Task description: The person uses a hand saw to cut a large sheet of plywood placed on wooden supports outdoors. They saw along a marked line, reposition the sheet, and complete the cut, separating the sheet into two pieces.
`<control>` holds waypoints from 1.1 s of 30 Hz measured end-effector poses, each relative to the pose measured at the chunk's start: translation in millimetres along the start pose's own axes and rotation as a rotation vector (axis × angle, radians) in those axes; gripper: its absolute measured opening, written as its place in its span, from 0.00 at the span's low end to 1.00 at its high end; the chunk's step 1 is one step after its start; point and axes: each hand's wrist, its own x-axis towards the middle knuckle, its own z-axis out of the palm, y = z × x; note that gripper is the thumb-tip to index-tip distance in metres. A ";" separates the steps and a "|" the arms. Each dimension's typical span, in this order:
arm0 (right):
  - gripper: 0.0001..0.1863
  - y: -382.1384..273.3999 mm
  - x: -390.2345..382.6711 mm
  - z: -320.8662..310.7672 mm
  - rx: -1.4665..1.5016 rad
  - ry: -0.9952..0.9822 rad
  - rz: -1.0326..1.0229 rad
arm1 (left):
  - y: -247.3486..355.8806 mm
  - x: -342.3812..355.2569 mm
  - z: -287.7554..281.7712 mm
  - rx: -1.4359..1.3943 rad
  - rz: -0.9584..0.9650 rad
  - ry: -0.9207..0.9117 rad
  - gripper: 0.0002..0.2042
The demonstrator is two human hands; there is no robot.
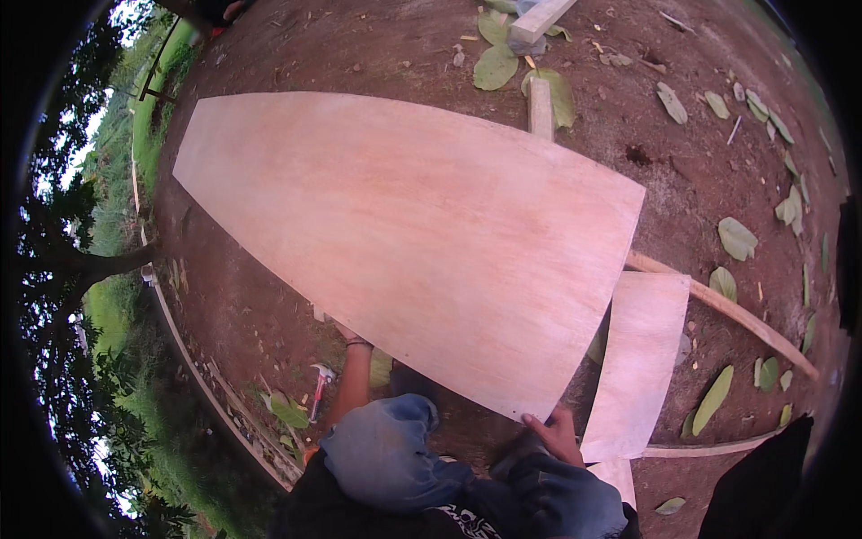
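Observation:
A large sheet of reddish plywood point(422, 234) fills the middle of the view, its long side running from far left to near right. At its near right corner my right hand point(558, 435) is closed on the edge, thumb on the upper face. My left hand point(348, 334) reaches to the near long edge, a dark band at the wrist; its fingers are hidden under the sheet. Left of that forearm, a claw hammer point(320, 392) with a red handle lies on the ground.
A smaller plywood piece point(639, 359) lies to the right, by a curved wooden strip point(727, 310). Wooden battens point(540, 108) stick out beyond the far edge. Large leaves point(736, 238) are scattered over brown soil. Grass and a tree trunk point(112, 262) stand at the left.

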 end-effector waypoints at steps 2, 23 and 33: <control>0.14 -11.2 -7.4 -10.1 -0.054 0.015 -0.015 | -2.6 -3.7 8.9 -0.093 -0.009 -0.061 0.38; 0.24 -292.7 -137.0 46.6 0.355 0.765 0.118 | 294.4 -133.3 305.6 -0.148 -0.473 0.124 0.51; 0.33 -441.3 -47.3 -31.6 0.079 0.917 0.032 | 310.2 -81.9 467.4 0.123 -0.519 -0.165 0.35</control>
